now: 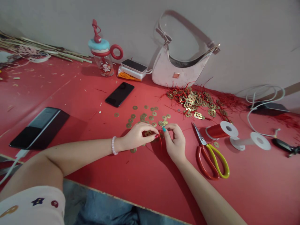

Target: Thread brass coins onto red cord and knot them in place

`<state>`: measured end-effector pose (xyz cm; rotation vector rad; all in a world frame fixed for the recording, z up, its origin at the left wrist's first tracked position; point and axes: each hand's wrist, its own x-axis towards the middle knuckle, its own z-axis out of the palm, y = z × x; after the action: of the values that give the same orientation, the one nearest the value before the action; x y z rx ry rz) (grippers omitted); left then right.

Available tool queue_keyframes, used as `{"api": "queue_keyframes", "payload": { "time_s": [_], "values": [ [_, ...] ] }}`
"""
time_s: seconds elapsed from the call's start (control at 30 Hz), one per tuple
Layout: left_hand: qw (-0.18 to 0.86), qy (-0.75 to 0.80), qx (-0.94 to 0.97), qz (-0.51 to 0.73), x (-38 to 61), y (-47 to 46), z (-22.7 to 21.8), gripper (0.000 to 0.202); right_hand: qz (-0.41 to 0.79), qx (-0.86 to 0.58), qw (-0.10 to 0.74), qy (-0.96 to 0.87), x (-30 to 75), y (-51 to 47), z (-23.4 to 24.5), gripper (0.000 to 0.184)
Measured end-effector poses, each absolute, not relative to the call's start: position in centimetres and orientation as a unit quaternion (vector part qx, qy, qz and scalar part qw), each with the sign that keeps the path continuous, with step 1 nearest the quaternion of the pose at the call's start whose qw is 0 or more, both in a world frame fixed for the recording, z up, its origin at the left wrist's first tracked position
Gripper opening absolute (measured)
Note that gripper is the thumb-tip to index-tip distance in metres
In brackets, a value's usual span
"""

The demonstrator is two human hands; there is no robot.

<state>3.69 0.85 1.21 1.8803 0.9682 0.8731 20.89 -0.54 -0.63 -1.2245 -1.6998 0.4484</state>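
Sleeve (32, 204): seen lower left.
Left hand (137, 136), right hand (175, 143): red thread (160, 142) pinched mid-frame, seemingly for control.
Scissors (202, 141): laid right, presumably for reach.

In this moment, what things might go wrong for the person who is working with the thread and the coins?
The red thread between the left hand and the right hand is thin, so it could slip away. Loose coins lie close around the left hand; a careless move might scatter them. The red spool lies on its side near the scissors, and a bump might make it roll.
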Motion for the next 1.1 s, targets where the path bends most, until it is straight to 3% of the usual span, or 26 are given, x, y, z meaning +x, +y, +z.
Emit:
{"api": "queue_keyframes", "payload": {
  "time_s": [0.43,1.1],
  "values": [
    [0.423,0.4,0.72,0.378,3.59,0.83,0.71,0.012,0.117,-0.44,0.437,-0.776,20.58,-1.23,-0.13,0.011],
    [0.406,0.423,0.704,0.401,3.58,1.08,0.47,0.01,0.122,-0.431,0.408,-0.795,20.76,-0.79,-0.44,0.01]
  ]
}}
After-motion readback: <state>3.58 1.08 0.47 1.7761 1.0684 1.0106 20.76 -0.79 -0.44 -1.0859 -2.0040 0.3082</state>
